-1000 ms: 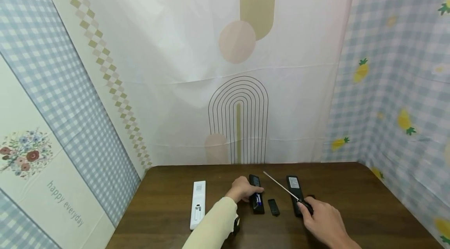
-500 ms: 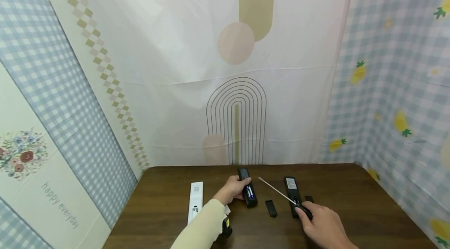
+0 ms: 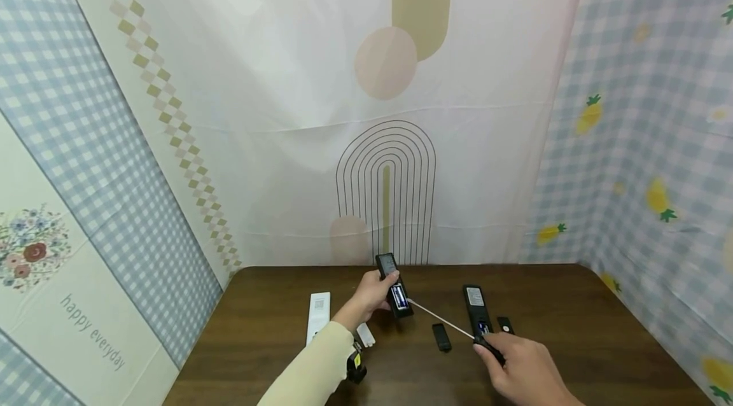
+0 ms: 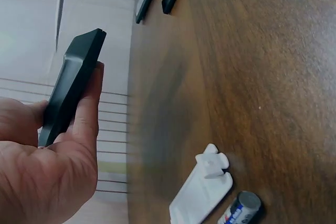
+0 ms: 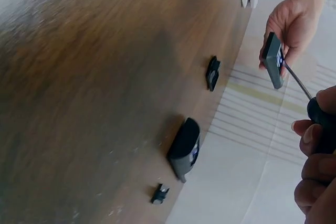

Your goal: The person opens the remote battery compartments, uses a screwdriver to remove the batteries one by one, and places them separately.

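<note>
While the left hand (image 3: 371,290) grips a black remote (image 4: 72,85) raised above the table (image 3: 263,317), the right hand (image 3: 528,364) has its fingers curled round a screwdriver (image 3: 488,350), tip at the remote's uncovered batteries (image 3: 399,297). A 2nd dark remote (image 3: 476,308) lies near the right hand.

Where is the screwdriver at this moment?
In the head view, the screwdriver is in the right hand, pointing left toward the black remote held in the left hand.

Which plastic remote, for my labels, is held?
The oblong black remote in the left hand; the other black remote and long white remote lie on the brown wooden table.
</note>
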A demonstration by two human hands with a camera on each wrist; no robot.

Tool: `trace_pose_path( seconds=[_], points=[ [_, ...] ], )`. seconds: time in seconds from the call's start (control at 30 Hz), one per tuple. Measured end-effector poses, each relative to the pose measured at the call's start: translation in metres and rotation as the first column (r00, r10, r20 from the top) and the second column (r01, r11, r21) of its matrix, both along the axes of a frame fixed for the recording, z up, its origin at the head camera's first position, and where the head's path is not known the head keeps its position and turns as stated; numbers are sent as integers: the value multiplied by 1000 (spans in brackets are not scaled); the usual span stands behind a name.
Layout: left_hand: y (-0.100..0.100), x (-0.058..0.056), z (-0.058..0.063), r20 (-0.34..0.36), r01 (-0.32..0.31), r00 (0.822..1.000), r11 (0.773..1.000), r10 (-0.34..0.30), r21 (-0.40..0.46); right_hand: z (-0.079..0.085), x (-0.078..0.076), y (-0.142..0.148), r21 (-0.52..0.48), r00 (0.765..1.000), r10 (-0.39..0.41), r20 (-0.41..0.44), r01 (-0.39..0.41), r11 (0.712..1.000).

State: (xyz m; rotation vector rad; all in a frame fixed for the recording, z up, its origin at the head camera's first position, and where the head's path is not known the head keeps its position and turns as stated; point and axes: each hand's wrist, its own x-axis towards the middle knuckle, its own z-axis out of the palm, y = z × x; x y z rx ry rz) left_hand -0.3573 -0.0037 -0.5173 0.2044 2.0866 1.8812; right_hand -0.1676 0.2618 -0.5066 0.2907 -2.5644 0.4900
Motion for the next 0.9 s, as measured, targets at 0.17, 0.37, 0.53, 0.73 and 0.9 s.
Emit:
trace_pose_path(
  seconds=[0.17,0.37,0.53,0.73,0.9],
  points=[
    [4,1,5,-10,15,1000,1000,-15,-6,0,-2,-4,64,993,41,-108,-35,997],
    [5,4,5,-15,-1,1000,999,1,-36,1,-5,-6,224,972,110,-206,-63,973],
    [7,6,0,-41,-23,999,996,20,-81,7,-1,-10,302,970,141,-200,-76,950],
    [9,9,-5,-89,-45,996,987,31,-154,16,-1,-20,424,940,223,-259,-97,900],
    [9,10,-6,-78,-53,996,984,40,-172,19,-3,-28,451,926,252,-280,-105,886]
  ],
)
